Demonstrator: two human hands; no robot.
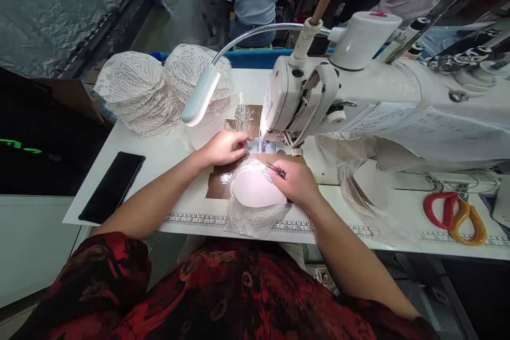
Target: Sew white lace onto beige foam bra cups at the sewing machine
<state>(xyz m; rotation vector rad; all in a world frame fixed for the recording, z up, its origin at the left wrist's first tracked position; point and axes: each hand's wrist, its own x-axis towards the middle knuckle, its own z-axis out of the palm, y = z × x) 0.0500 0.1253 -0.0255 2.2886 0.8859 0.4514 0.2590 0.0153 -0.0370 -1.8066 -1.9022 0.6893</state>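
One lace-edged piece is getting worked on; it is lying flat on the bench, just in front of the needle end of the sewing machine, its pale oval middle facing up. Left hand is pinching narrow beside the needle, seemingly on a thin thread, though it's too fine to be certain. Right hand is gripping small dark snips, tips pointing left toward that strand, the hand partly covering the piece's right edge. Progress, judging by layout: this piece is looking mostly joined, lace already bordering the oval, trimming apparently being the step in hand; whether the cut is made, can't tell. Two lace stacks are sitting at back left, probably awaiting work, so plenty is remaining. More lace-and-oval pieces are lying right of the needle, possibly finished ones; unclear.
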